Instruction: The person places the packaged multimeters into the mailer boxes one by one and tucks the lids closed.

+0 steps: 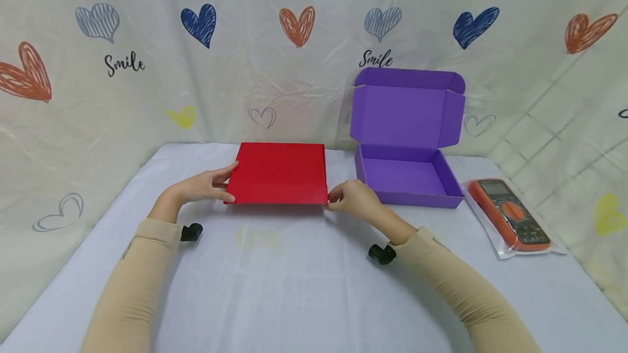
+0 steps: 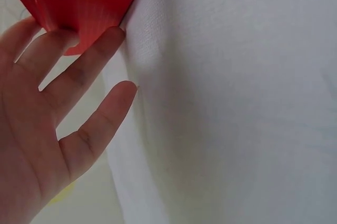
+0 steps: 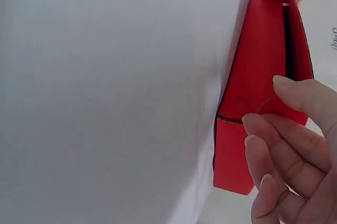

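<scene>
A red cardboard box lies on the white table, its lid slightly raised along the front edge in the right wrist view. Beside its left end is my left hand, with fingers spread and fairly straight. In the left wrist view, some of its fingertips touch the end wall of the box. At the front right corner, my right hand pinches a side flap of the lid between thumb and forefinger. The other fingers of this hand are loosely bent. The inside of the box is mostly hidden.
A purple cardboard box stands to the right with its lid raised. Farther right, an orange and black multimeter lies in a clear plastic bag. A patterned curtain hangs behind the white-covered table.
</scene>
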